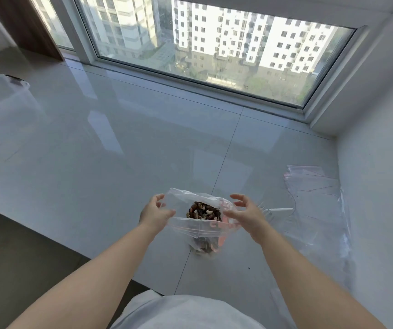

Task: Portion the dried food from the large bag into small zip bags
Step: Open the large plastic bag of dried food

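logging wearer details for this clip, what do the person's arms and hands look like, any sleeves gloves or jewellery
Both forearms are bare to the frame edge, with no sleeves in view. The left hand and right hand are ungloved, with no rings, watch or bracelet visible. A white garment covers the torso.

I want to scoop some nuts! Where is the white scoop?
In the head view, the scoop lies on the white ledge, just right of the right hand, near the empty zip bags.
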